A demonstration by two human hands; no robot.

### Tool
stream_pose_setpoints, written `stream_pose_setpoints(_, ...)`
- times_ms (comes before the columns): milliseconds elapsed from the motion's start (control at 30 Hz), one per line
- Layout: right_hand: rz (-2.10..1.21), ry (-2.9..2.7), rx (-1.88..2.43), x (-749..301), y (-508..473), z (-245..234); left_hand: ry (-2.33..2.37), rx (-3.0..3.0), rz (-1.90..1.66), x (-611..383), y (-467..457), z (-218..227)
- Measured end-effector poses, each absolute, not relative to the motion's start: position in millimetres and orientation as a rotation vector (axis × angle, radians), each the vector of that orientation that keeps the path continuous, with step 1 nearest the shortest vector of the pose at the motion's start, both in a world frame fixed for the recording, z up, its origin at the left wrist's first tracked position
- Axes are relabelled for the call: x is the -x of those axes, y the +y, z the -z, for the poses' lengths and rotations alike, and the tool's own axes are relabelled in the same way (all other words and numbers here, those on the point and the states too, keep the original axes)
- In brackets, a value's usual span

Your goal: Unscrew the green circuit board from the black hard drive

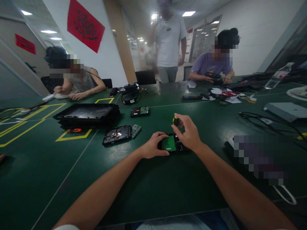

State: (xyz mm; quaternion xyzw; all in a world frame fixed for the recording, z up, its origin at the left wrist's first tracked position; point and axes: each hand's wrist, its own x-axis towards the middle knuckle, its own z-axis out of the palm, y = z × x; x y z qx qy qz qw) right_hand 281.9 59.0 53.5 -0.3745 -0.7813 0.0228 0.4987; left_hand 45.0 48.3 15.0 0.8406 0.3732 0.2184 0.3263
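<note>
A black hard drive with a green circuit board point(169, 143) lies on the table in front of me. My left hand point(153, 147) grips its left end, thumb along the near edge and fingers over the far one. Above the drive's right part, my right hand point(189, 132) pinches the yellow and black handle of a screwdriver point(176, 120). The screwdriver's tip cannot be made out, and my right hand covers some of the drive. To the left lie another opened drive point(117, 135) and a loose circuit board point(136, 131).
Farther back sits another hard drive point(140, 111). Black flat panels point(87, 114) are stacked at left, an orange-handled tool point(74, 130) by them. Cables point(266, 120), a grey box point(285, 111) and a bottle point(278, 76) occupy the right. Two people sit across the table; another stands.
</note>
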Motion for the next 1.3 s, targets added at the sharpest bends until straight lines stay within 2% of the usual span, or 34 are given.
stream_pose_setpoints(1300,-0.103,-1.876,0.933,-281.8,58.2,-51.8,0.990,-2.181,-0.586,-45.2,47.1,-15.3)
